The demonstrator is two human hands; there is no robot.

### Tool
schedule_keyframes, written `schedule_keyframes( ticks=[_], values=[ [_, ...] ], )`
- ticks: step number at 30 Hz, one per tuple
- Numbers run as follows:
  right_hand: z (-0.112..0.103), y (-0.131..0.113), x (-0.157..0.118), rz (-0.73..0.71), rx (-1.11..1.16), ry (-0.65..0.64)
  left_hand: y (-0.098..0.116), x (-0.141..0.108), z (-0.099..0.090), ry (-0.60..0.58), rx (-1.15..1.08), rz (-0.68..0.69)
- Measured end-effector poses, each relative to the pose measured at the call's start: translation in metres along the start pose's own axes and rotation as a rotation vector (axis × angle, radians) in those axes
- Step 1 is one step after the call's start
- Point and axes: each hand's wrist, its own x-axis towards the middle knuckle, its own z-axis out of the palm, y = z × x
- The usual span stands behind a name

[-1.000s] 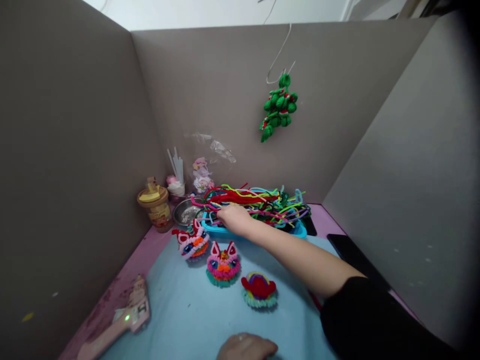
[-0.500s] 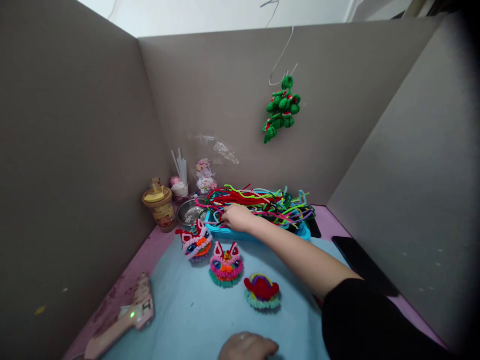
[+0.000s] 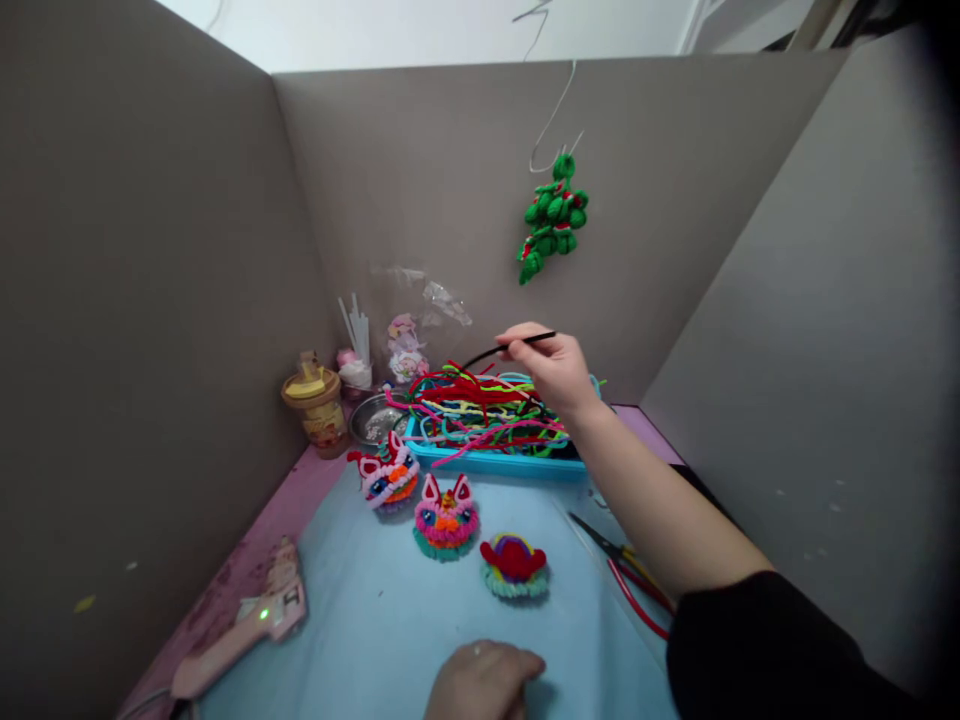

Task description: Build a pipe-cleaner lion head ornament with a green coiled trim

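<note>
My right hand (image 3: 551,365) pinches a black pipe cleaner (image 3: 486,355) above the blue tray (image 3: 495,462). One end of the stem hangs toward the heap of coloured pipe cleaners (image 3: 480,405) in that tray. My left hand (image 3: 484,682) rests low on the blue cloth, fingers curled; whatever they may hold is hidden. In front of it sits a small red and purple pipe-cleaner piece with a mint fringe (image 3: 514,566). Farther back are a pink lion-head figure (image 3: 446,518) and a white-and-pink one (image 3: 387,476).
Scissors (image 3: 622,560) lie under my right forearm. A pink glue gun (image 3: 244,630), its light green, lies at the left. A lidded cup (image 3: 319,412) and a metal bowl (image 3: 373,420) stand at the back left. Grey partitions surround the table; a green ornament (image 3: 553,220) hangs behind.
My right hand has risen out of the tray and moved right, drawing up the black pipe cleaner. The scissors have come into view. My left hand has hardly moved.
</note>
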Motion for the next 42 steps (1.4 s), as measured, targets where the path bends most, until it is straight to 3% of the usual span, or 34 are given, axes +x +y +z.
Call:
schedule_keyframes(
  ticks=[2,4,8,10,11,13,16,19,22,24,27,29,32,35,38,40,42],
  values=[
    [0.000,-0.022,-0.008,-0.077,0.075,0.114,0.005,0.004,-0.007,0.015,-0.005,-0.022],
    [0.003,-0.045,-0.023,-0.105,0.097,0.116,0.012,0.010,-0.018,0.062,-0.001,-0.039],
    [0.019,-0.076,-0.079,-0.027,0.184,-0.072,0.024,0.022,-0.040,0.391,0.173,-0.035],
    [0.031,-0.080,-0.117,0.108,0.312,-0.137,0.027,0.027,-0.047,0.571,0.348,-0.040],
    [0.038,-0.080,-0.137,0.195,0.375,-0.168,0.027,0.028,-0.048,0.609,0.422,-0.038],
    [0.052,-0.078,-0.175,0.375,0.485,-0.154,0.025,0.030,-0.048,0.511,0.538,-0.031],
    [0.061,-0.078,-0.217,0.520,0.539,-0.067,0.021,0.028,-0.044,0.222,0.539,-0.034],
    [0.041,-0.079,-0.236,0.510,0.179,-0.194,0.022,0.025,-0.042,0.107,0.510,-0.130],
    [-0.006,-0.074,-0.240,0.463,-0.646,-0.105,0.027,0.031,-0.046,0.065,0.492,-0.190],
    [-0.042,-0.065,-0.242,0.626,-1.074,-0.102,0.031,0.042,-0.047,0.053,0.485,-0.240],
    [-0.082,-0.048,-0.250,0.966,-1.291,-0.207,0.032,0.057,-0.040,0.026,0.464,-0.256],
    [-0.095,-0.038,-0.258,1.014,-1.284,-0.252,0.028,0.060,-0.029,0.044,0.445,-0.230],
    [-0.099,-0.030,-0.267,0.972,-1.256,-0.261,0.018,0.055,-0.015,0.102,0.403,-0.163],
    [-0.088,-0.031,-0.269,0.857,-1.227,-0.159,0.006,0.047,-0.010,0.114,0.365,-0.092],
    [-0.061,-0.041,-0.268,0.449,-1.096,-0.002,-0.001,0.043,-0.012,0.115,0.369,-0.048],
    [-0.039,-0.050,-0.266,0.176,-0.945,-0.009,-0.003,0.043,-0.013,0.107,0.385,-0.028],
    [-0.018,-0.057,-0.265,0.064,-0.914,-0.046,-0.003,0.044,-0.014,0.087,0.397,-0.022]
  ],
)
